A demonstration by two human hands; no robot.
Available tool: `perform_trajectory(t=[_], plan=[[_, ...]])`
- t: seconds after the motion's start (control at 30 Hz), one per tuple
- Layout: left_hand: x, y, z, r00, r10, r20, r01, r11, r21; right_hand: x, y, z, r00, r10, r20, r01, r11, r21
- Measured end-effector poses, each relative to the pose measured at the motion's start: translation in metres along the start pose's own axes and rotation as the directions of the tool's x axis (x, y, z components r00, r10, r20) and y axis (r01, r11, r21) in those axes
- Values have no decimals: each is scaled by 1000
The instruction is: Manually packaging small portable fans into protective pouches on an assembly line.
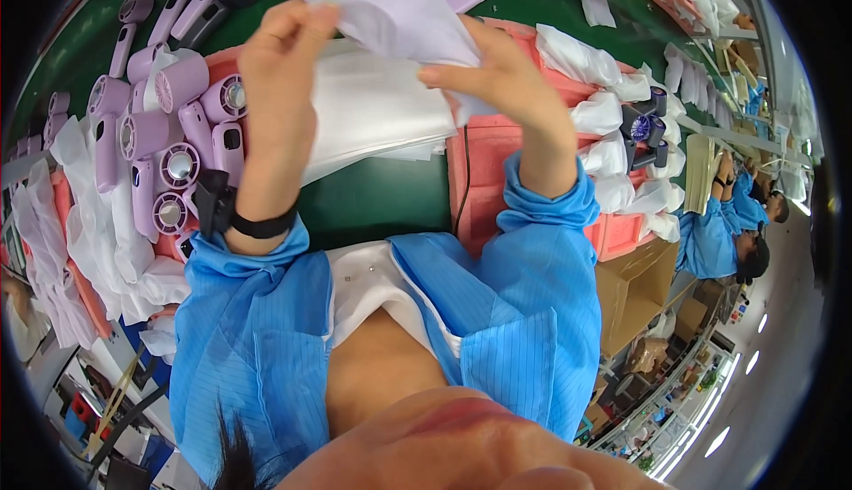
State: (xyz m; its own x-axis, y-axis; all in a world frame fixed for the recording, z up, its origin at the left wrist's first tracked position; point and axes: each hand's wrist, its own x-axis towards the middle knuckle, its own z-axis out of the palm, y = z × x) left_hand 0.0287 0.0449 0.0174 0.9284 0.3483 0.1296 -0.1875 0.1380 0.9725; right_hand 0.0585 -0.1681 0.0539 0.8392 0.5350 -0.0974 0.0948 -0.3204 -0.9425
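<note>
Above the middle of the table I hold up a thin white translucent bag (399, 12) between my hands. My left hand (288, 42) is closed in a pinch on the bag's left edge. On the bag's right side, my right hand (506, 68) grips with thumb and fingers; some of its fingers are hidden behind the material. The bag looks faintly lilac, and whether something is inside I cannot tell. Below it lies a stack of flat white bags (377, 108). Left of my left forearm, several lilac handheld fans (146, 135) are heaped in a pink tray.
More lilac fans (191, 11) lie along the far side of the green table (377, 201). At right, pink trays (497, 162) hold several white-wrapped items (612, 157). A cardboard box (635, 295) stands at the lower right. Other people in blue (710, 241) work farther right.
</note>
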Motion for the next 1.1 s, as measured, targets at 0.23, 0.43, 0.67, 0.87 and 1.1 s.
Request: perform_trajectory(t=[0.23, 0.43, 0.67, 0.87, 1.1], plan=[[-20, -18, 26, 947, 132, 292, -269, 825, 498, 71, 98, -174, 825, 16, -564, -300, 859, -416], [-44, -57, 44, 859, 107, 500, -471, 546, 693, 99, 206, -218, 739, -464, -489, -463, 178, -868], [-45, -62, 38, 854, 132, 504, -482, 565, 669, 104, 143, -159, 949, 46, -312, -136, 952, -273], [-17, -55, 23, 874, -185, 449, -39, 894, 446, 53, 70, -180, 906, -190, -379, 173, 982, -78], [-10, -20, 14, 891, -99, 442, 50, 991, 121, -9, -12, -101, 879, -437, -190, 330, 846, -418]])
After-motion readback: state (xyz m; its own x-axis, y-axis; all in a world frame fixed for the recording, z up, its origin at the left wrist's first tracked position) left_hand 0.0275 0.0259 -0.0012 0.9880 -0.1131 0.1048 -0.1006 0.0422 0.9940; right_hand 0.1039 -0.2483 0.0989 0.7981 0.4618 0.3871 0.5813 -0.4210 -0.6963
